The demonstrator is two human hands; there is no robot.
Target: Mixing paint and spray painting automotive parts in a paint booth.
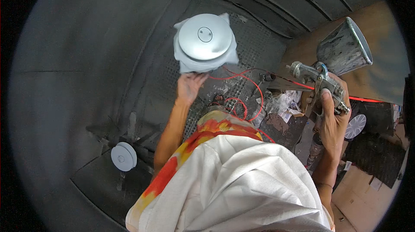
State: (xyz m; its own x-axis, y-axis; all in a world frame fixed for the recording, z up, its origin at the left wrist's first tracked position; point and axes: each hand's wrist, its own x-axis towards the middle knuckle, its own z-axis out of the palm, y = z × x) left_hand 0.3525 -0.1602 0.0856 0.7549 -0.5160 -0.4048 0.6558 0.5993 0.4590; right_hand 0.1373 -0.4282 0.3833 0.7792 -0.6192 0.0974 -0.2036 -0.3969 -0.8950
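Right hand grips spray gun; left hand, fingers loosely spread, at near edge of pale base under silver disc, contact unclear. A left-hand bump could tip disc

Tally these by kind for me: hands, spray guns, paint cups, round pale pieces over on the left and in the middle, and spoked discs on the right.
Hands: 2, left hand and right hand
Spray gun: 1
Cup: 1
Round pieces: 2, large piece and small piece
Spoked disc: 1
Total: 7
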